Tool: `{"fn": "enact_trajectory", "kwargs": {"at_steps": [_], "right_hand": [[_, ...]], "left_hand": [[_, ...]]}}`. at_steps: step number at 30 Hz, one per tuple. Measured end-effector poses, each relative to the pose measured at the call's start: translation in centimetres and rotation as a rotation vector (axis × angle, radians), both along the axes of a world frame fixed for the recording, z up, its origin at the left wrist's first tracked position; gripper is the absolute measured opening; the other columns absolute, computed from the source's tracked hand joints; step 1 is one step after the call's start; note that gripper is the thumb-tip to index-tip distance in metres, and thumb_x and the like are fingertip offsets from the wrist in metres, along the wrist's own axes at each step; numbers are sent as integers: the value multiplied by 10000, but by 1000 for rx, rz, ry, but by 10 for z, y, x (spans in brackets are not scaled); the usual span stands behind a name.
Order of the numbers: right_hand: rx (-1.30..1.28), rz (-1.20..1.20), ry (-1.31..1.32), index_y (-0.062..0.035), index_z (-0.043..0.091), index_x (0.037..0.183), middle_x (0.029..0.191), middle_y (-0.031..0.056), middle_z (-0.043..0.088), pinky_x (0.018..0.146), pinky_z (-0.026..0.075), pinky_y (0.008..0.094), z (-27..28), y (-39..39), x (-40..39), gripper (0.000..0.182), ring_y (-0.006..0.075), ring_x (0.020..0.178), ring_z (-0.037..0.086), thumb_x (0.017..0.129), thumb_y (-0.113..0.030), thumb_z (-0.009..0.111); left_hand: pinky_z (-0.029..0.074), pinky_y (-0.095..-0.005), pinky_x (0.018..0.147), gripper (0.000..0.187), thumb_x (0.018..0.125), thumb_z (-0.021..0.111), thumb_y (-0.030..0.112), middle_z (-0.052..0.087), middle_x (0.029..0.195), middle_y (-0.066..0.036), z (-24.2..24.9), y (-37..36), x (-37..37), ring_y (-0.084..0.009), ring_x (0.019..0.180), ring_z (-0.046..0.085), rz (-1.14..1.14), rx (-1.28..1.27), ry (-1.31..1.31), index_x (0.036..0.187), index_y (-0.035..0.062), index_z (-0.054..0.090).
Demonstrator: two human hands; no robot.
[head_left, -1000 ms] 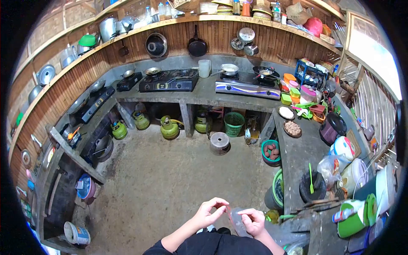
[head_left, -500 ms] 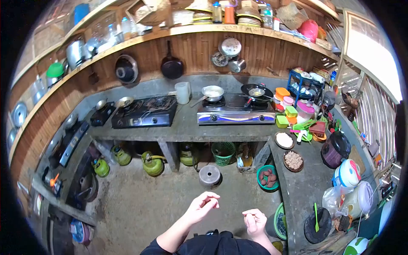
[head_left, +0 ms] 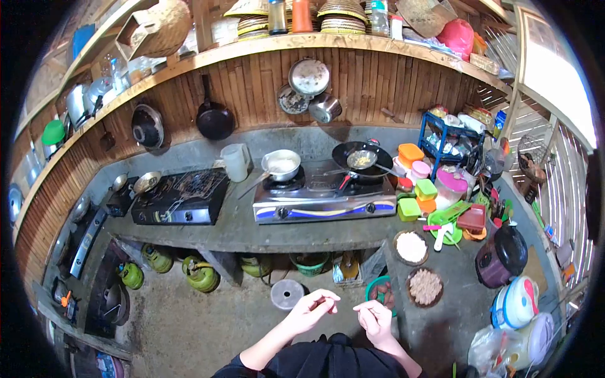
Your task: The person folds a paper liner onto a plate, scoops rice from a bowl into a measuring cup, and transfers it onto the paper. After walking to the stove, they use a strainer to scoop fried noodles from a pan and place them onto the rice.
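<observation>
Both my hands are raised in front of my body over the floor, a short gap apart. My left hand (head_left: 313, 311) has its fingers loosely curled together towards the right, and nothing shows in it. On the other side my right hand (head_left: 376, 319) is curled too, its index finger pointing left, with no object visible in it. Beyond my left hand stands a round grey stool (head_left: 287, 294). Just past my right hand is a green basin (head_left: 370, 285) of reddish-brown tubers, partly hidden by the counter. Neither hand touches any of these.
A concrete counter (head_left: 315, 234) carries a silver stove (head_left: 324, 206) with a saucepan (head_left: 282, 165) and a black wok (head_left: 345, 155). To the right are a bowl of white food (head_left: 411, 247), a bowl of brownish food (head_left: 425, 286) and a rice cooker (head_left: 501, 255). Gas cylinders (head_left: 200, 274) stand below.
The view has moved nearer to the stove and counter. My right hand has come closer to my left, and the fingers of both still show curled.
</observation>
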State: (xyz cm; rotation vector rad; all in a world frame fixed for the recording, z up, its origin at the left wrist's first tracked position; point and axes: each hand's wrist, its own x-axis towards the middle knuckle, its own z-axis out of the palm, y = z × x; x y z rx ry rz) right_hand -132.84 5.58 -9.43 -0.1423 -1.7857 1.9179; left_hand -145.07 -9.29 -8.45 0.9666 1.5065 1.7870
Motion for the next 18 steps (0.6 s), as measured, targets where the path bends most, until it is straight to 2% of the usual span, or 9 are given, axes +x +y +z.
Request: {"fn": "enact_trajectory", "kwargs": {"at_steps": [4, 8, 14, 16, 18], "right_hand": [[-51, 72, -40, 10, 584, 886, 540, -54, 424, 420, 254, 178, -2, 59, -36, 117, 12, 458, 342, 850, -18, 477], [-99, 132, -55, 10, 584, 887, 558, -42, 432, 432, 260, 178, -3, 104, -70, 117, 16, 475, 354, 851, -23, 479], [-132, 151, -114, 14, 579, 898, 572, -46, 425, 435, 261, 179, -7, 155, -140, 124, 15, 485, 349, 856, -19, 468], [-90, 134, -107, 17, 578, 903, 562, -48, 413, 430, 258, 181, -6, 172, -169, 128, 17, 477, 343, 857, -14, 462], [-168, 104, -134, 17, 578, 907, 554, -44, 411, 420, 252, 184, -7, 188, -198, 132, 19, 465, 338, 858, -13, 459]], "left_hand": [[431, -222, 722, 190, 898, 474, 148, 568, 817, -17, -3, 58, -36, -77, 767, 523, -21, 51, -50, 1033, 28, 535], [436, -219, 671, 184, 890, 476, 129, 585, 780, -25, -9, 95, -78, -80, 722, 527, 63, -30, -79, 1022, 28, 552], [427, -227, 618, 172, 875, 466, 129, 563, 733, -17, -30, 132, -192, -90, 648, 514, 443, 2, -152, 995, 39, 548], [416, -218, 599, 159, 875, 456, 146, 547, 717, -5, -44, 142, -243, -85, 642, 516, 531, 0, -253, 978, 63, 545], [411, -216, 565, 175, 865, 467, 212, 556, 727, -4, -51, 153, -291, -88, 631, 538, 561, -107, -337, 973, 95, 539]]}}
